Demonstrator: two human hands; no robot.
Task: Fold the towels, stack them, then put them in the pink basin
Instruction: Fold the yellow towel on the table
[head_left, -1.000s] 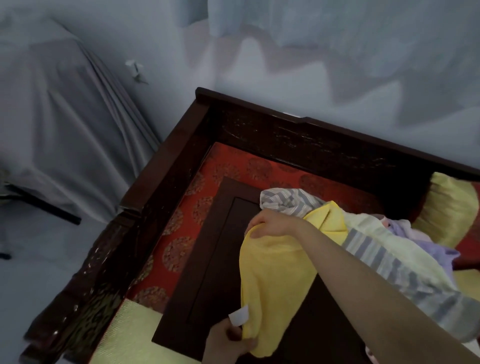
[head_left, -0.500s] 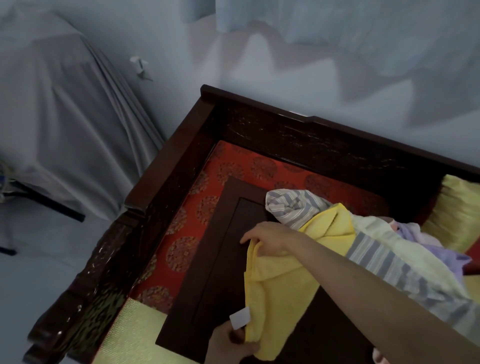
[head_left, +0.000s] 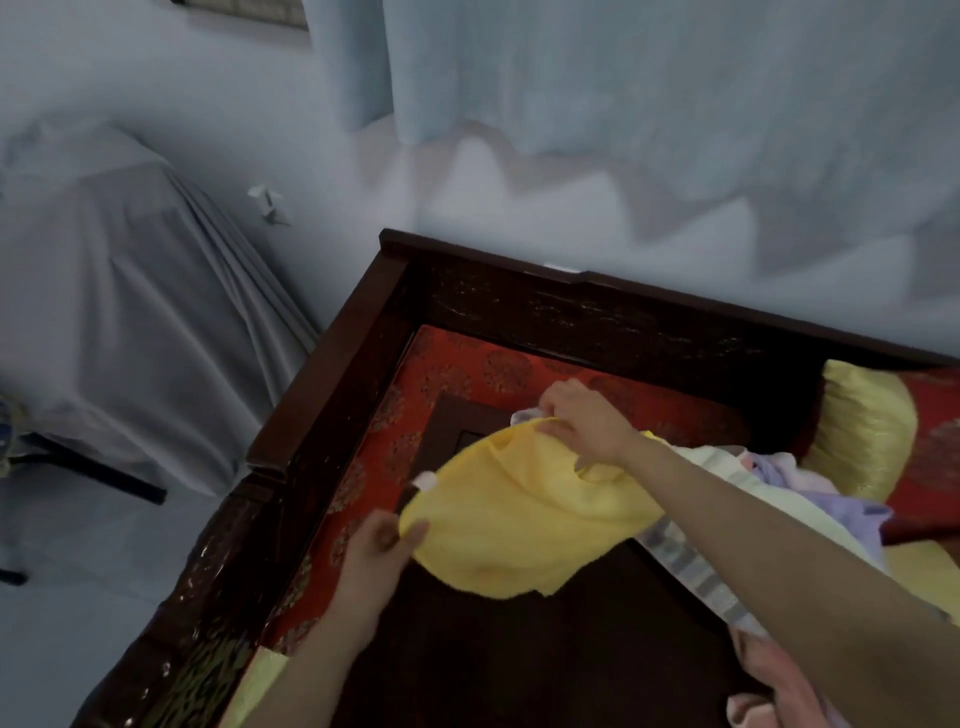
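A yellow towel (head_left: 524, 519) hangs stretched between both hands over a dark wooden tabletop (head_left: 545, 660). My left hand (head_left: 382, 545) pinches its near left corner, where a small white tag sticks up. My right hand (head_left: 582, 421) grips the far edge. Behind my right forearm lies a heap of unfolded towels (head_left: 810, 514), striped grey, pale green and lilac. A pink cloth (head_left: 774, 686) shows at the bottom right. No pink basin is in view.
The low table sits on a red patterned cushion (head_left: 467, 374) inside a dark carved wooden bench frame (head_left: 332, 374). A gold bolster (head_left: 862, 431) lies at the right. A grey-draped piece of furniture (head_left: 130, 312) stands on the floor to the left.
Both hands have lifted and spread the yellow towel. The right hand moved farther back, the left hand moved up and left, and the towel went from hanging bunched to stretched out.
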